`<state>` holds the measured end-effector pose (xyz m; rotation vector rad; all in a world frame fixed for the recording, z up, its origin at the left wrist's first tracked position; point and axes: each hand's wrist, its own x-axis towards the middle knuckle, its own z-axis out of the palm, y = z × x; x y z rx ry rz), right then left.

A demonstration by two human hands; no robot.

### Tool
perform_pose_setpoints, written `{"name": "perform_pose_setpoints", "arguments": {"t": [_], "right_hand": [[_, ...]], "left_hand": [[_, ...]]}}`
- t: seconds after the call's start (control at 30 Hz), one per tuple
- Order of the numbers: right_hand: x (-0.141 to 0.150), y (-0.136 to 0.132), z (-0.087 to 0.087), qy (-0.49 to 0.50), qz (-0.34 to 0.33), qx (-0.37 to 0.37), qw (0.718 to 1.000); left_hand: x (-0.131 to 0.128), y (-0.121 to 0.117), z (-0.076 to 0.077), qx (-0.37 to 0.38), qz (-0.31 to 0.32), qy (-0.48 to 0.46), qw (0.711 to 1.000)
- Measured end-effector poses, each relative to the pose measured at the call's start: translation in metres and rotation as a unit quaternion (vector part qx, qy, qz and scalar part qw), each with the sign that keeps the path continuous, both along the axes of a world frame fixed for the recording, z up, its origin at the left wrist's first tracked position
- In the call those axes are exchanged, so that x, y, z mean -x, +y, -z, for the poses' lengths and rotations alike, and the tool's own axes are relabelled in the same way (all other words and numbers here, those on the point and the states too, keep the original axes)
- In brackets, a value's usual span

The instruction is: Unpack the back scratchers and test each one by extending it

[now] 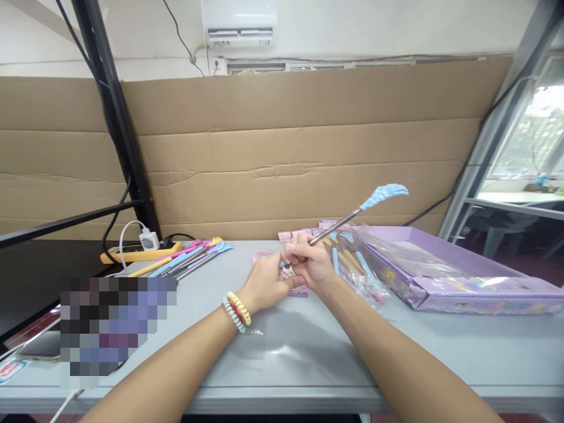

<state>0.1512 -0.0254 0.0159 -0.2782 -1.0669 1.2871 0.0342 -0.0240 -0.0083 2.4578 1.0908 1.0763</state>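
A back scratcher (337,225) with a light blue, claw-shaped head and a metal rod slants up to the right above the table. My right hand (312,262) is closed around its rod. Close beside it, my left hand (265,281) grips the lower end, where a bit of light blue handle shows between the hands. Part of that handle is hidden by my fingers. Behind and below my hands lie pink printed cards (298,292). More back scratchers in clear plastic bags (362,267) lie just right of my right hand.
A purple open box (480,296) stands on the right of the grey table (282,364). Several loose back scratchers (189,258) lie at left, near a yellow power strip (141,252) with a white charger. Cardboard (299,147) closes off the back. A pixelated patch hides something at left.
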Motion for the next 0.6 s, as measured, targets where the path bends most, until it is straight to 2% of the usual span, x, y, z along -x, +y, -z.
{"name": "perform_pose_setpoints", "arguments": {"t": [0.17, 0.37, 0.47, 0.6], "right_hand": [[0.003, -0.004, -0.003, -0.003, 0.032, 0.033, 0.999], [0.011, -0.009, -0.01, 0.049, 0.093, 0.105, 0.989], [0.009, -0.009, -0.016, 0.092, 0.129, 0.115, 0.981], [0.001, -0.005, -0.018, 0.106, 0.128, 0.121, 0.979]], "left_hand": [[-0.002, -0.001, 0.002, 0.005, -0.024, 0.049, 0.998], [-0.002, -0.002, -0.002, -0.013, -0.1, 0.13, 0.986], [-0.004, -0.003, -0.006, -0.027, -0.134, 0.15, 0.979], [-0.007, -0.008, -0.008, -0.05, -0.133, 0.145, 0.979]]}}
